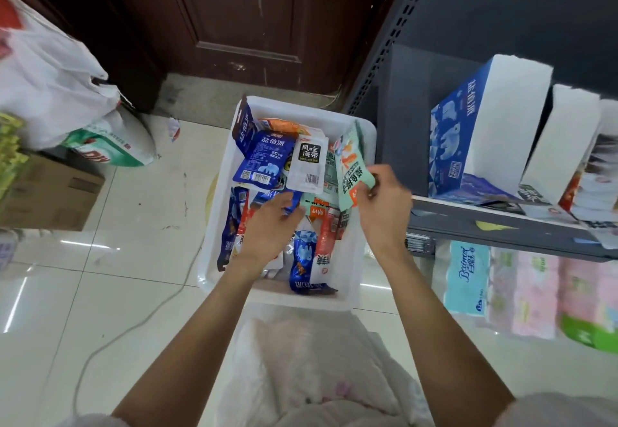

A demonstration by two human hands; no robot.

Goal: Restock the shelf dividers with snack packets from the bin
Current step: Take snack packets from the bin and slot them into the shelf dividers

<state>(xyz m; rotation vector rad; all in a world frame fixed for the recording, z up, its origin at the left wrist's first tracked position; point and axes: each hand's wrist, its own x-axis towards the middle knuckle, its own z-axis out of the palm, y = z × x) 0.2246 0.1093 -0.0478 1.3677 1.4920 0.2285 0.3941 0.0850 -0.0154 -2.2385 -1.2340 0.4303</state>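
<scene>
Glossy floor tiles (110, 293) are carrying a white bin (219, 226) that is looking nearly full, so restocking is barely starting. Right hand (384, 207) is pinching 1 mint packet (351, 165) above it; left hand (267, 229), fingers relaxed, is resting on loose packets (264, 162). Shelf dividers (508, 119) are waiting right of that hand, mostly unfilled.
</scene>
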